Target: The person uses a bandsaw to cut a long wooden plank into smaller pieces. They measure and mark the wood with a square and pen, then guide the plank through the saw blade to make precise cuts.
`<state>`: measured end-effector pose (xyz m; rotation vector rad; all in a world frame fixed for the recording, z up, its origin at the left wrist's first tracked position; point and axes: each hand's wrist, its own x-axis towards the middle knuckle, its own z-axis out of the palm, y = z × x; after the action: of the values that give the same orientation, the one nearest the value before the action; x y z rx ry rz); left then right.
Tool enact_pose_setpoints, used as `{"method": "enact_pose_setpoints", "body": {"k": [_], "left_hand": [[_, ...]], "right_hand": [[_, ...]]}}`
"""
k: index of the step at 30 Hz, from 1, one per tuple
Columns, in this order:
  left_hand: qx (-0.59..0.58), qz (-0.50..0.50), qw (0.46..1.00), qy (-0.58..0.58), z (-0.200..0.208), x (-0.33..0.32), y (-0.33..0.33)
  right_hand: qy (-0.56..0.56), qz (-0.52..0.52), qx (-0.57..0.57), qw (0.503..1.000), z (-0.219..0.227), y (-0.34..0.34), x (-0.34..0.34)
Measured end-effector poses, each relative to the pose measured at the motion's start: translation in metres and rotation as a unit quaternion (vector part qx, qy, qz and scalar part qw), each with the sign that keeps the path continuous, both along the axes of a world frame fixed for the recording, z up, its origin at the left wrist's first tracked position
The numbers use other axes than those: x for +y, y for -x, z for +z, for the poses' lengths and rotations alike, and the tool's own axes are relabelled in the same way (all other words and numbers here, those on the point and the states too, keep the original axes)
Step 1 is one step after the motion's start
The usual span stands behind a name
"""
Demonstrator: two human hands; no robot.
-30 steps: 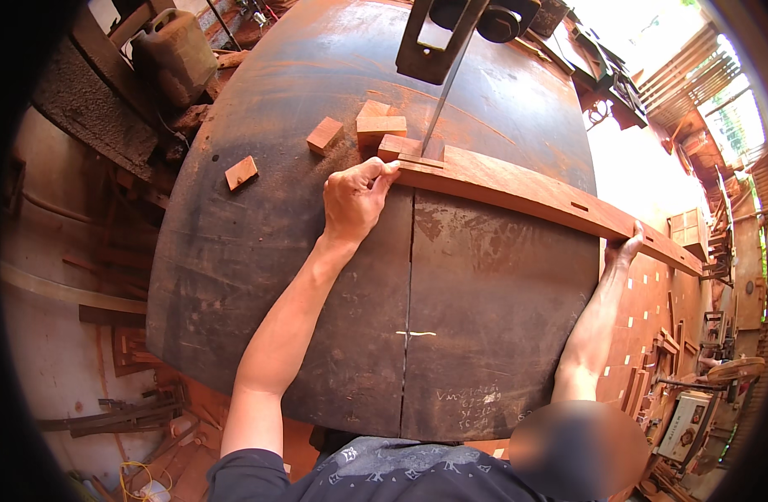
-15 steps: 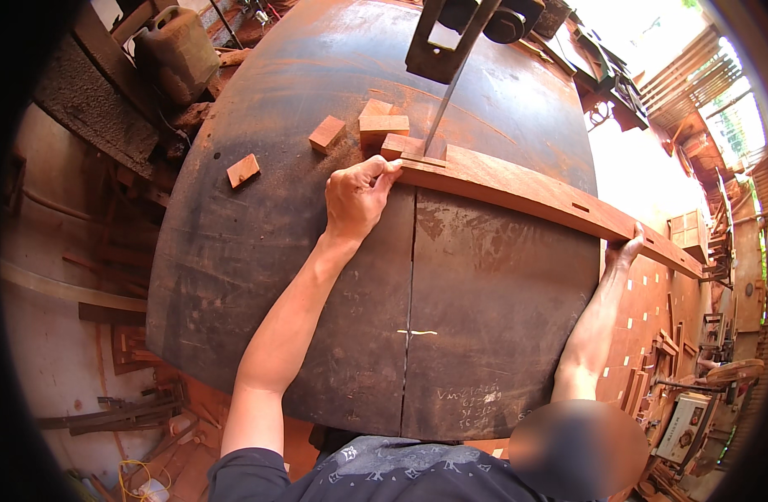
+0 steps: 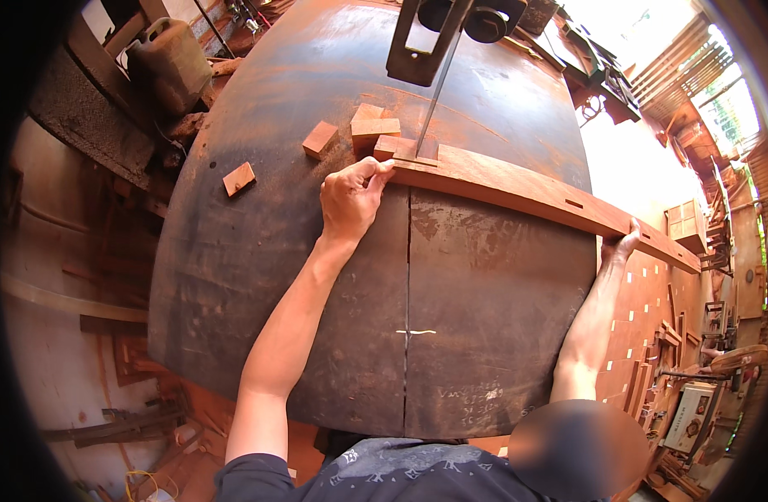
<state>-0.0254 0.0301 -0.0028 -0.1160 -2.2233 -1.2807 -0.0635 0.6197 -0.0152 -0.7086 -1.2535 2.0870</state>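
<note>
A long reddish wooden beam (image 3: 517,186) with slots cut in its top lies slantwise across a dark metal saw table (image 3: 501,335). Through its left end, where the wood is notched, passes the thin upright band saw blade (image 3: 435,102). My left hand (image 3: 350,199) is closed, pinching the near edge of that end with thumb and fingers, just short of the blade. Farther right, past the table's edge, my right hand (image 3: 621,246) grips the beam from the near side, thumb on top; its other fingers are hidden beneath.
Above the blade hangs the saw's dark guide bracket (image 3: 415,63). Left of the cut lie small wooden blocks, among them one near the beam (image 3: 375,127), another (image 3: 321,140) and one farther left (image 3: 239,179). A dusty jerrycan (image 3: 170,67) stands at the far left.
The view has shifted slightly, so everything sits a little farther left. Beam, blade and both hands show no clear movement relative to each other.
</note>
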Motion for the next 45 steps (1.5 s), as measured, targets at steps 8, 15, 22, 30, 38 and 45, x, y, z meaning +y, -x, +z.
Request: {"method": "enact_pose_setpoints", "body": {"k": [8, 15, 22, 30, 38, 45], "left_hand": [[-0.032, 0.021, 0.999, -0.009, 0.003, 0.005, -0.001], [-0.049, 0.028, 0.998, -0.008, 0.007, 0.004, -0.003], [-0.048, 0.042, 0.998, 0.021, 0.008, 0.003, -0.003], [-0.036, 0.047, 0.998, 0.031, 0.005, 0.002, -0.002], [-0.049, 0.040, 0.998, 0.026, 0.008, 0.005, 0.001], [-0.029, 0.006, 0.997, 0.065, 0.021, 0.006, -0.024]], "right_hand": [[-0.007, -0.014, 0.002, 1.000, -0.002, -0.001, 0.004], [0.005, -0.013, 0.012, 1.000, -0.001, -0.002, -0.005], [0.028, 0.007, 0.021, 0.999, -0.005, -0.002, 0.001], [0.040, -0.015, 0.033, 0.999, -0.002, -0.004, -0.006], [0.026, -0.077, 0.020, 0.997, 0.000, -0.005, -0.008], [0.040, -0.093, 0.005, 0.995, 0.007, -0.014, -0.016]]}}
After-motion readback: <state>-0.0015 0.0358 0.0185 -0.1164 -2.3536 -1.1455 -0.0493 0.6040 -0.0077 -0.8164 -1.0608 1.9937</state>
